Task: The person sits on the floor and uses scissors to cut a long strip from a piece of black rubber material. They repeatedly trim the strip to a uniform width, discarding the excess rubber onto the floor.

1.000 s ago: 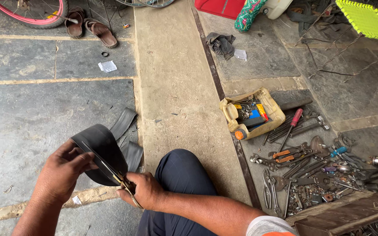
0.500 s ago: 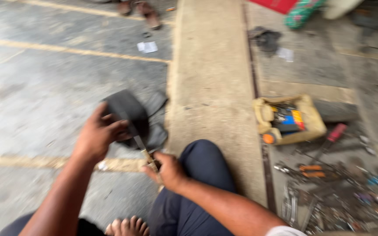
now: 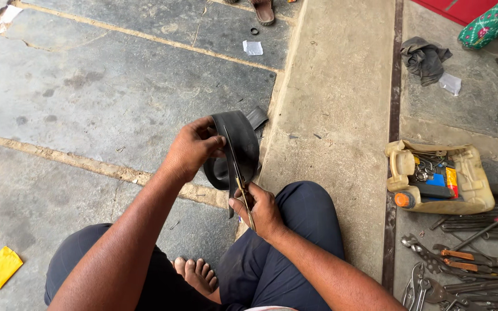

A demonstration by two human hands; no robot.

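The left hand (image 3: 194, 148) is gripping a looped strip of black rubber inner tube (image 3: 234, 147) above the stone floor (image 3: 87, 103), while the right hand (image 3: 260, 210) is clenching slim metal scissors (image 3: 242, 193), apparently mid-cut; continuing likely needs steady tension.

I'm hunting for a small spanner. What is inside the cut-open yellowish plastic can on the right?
The cut-open plastic can holds a jumble: metal tools, a blue box and an orange-red packet. Whatever lies beneath that pile is covered, and no spanner can be made out for certain.
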